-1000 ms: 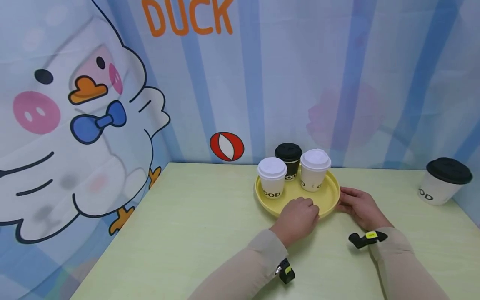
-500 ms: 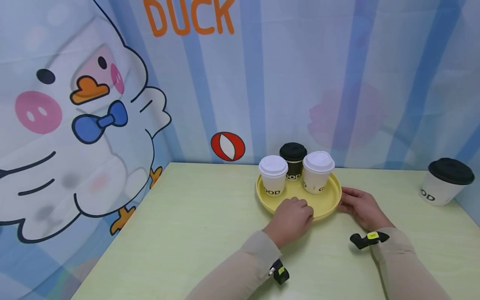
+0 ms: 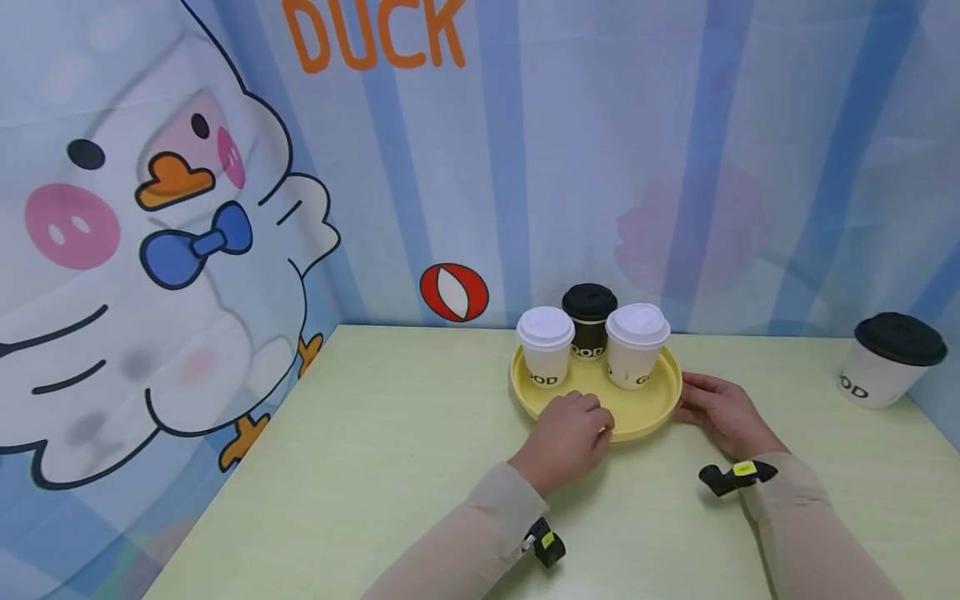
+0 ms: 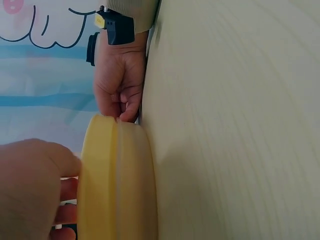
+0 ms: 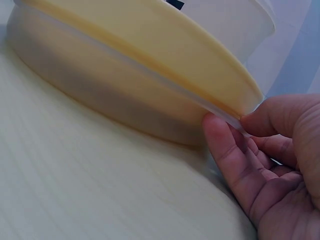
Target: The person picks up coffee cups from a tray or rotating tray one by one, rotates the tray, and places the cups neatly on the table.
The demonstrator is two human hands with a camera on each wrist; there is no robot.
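Observation:
A round yellow tray (image 3: 647, 410) stands on the pale green table (image 3: 390, 433) with three lidded cups on it. Two are white cups (image 3: 545, 357) (image 3: 636, 357), and a black cup (image 3: 589, 323) stands behind them. My left hand (image 3: 579, 419) grips the tray's near left rim, its fingers curled over the edge into the tray (image 4: 120, 180). My right hand (image 3: 697, 404) holds the right rim. In the right wrist view its fingers (image 5: 225, 145) press under the tray's lip (image 5: 130, 75). In the left wrist view the right hand (image 4: 120, 95) shows at the far side of the tray.
Another white cup with a black lid (image 3: 888, 362) stands alone at the table's far right. A printed duck curtain (image 3: 187, 208) closes off the back and the left side. Bare tabletop stretches left of the tray and in front of it.
My left hand has slid left along the near rim. The black cup has shifted a little to the right behind the white cups. The right hand has stayed on the right rim.

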